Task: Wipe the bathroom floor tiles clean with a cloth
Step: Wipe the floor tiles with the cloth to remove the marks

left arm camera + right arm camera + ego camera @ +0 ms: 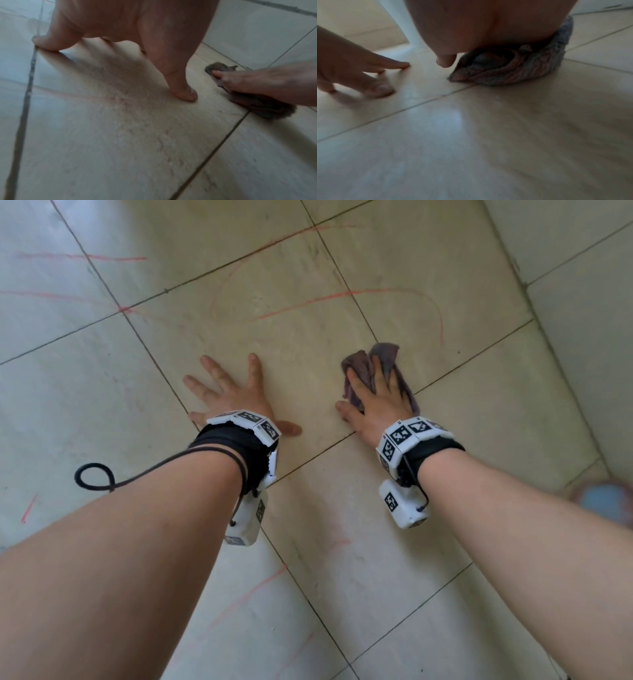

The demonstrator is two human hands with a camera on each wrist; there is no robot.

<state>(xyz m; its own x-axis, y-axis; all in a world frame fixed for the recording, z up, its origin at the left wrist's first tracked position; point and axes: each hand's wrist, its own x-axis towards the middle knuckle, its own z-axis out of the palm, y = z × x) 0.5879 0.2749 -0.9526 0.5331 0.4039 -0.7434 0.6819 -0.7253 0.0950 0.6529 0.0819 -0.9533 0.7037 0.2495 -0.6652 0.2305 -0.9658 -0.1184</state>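
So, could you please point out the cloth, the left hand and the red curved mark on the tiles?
cloth (388,352): head view, on the crumpled far edge beyond the fingers.
left hand (236,395): head view, on the back of the hand.
red curved mark (440,318): head view, on the arc's right bend.

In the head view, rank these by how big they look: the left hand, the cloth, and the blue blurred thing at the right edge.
1. left hand
2. cloth, partly hidden under the right hand, so this is unsure
3. blue blurred thing, cut off by the frame edge

Cloth (387,361) mostly hidden under right hand (376,402); blue object (604,501) blurred.
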